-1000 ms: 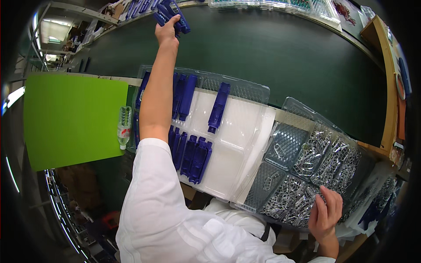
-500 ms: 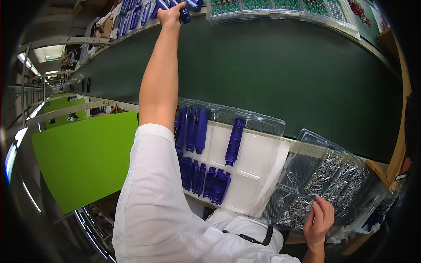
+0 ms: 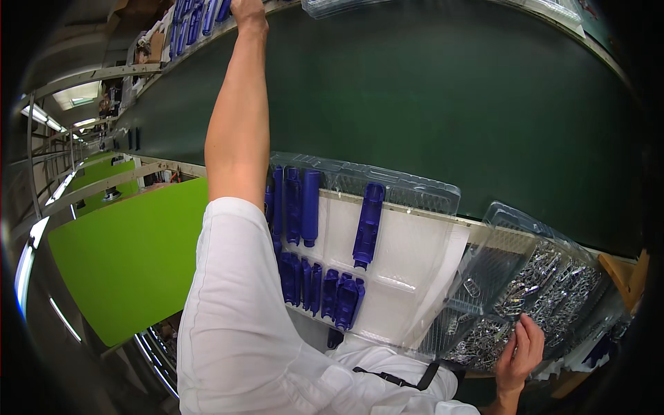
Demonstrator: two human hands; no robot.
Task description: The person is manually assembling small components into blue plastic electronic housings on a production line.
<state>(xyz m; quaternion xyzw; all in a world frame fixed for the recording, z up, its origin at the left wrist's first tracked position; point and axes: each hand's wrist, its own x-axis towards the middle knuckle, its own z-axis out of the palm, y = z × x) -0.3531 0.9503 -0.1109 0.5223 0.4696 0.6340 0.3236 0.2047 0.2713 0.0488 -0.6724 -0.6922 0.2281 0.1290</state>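
Observation:
My left hand (image 3: pixel 249 14) is stretched far across the green surface to the top edge of the view, beside a group of blue plastic casings (image 3: pixel 200 19). Its fingers are cut off there, so what it grips is hidden. Low on the right, my right hand (image 3: pixel 522 356) is loosely curled at the edge of a clear plastic tray of small shiny metal clips (image 3: pixel 546 277). The fingers are bent together, and anything between them cannot be made out. Nearer my body, a clear divided tray (image 3: pixel 398 283) holds several dark blue half-shell casings (image 3: pixel 302 207), with one lying apart (image 3: pixel 369 225).
A long dark green work surface (image 3: pixel 415 90) runs across the middle. To the left stands a bright green panel (image 3: pixel 124 263) beside metal rails (image 3: pixel 104 72). Further clear trays (image 3: pixel 339 7) lie along the far edge; a wooden edge (image 3: pixel 622 277) borders the right.
The view has shifted, so my left hand and the far trays sit higher and partly leave the frame. My right hand remains by the metal clips.

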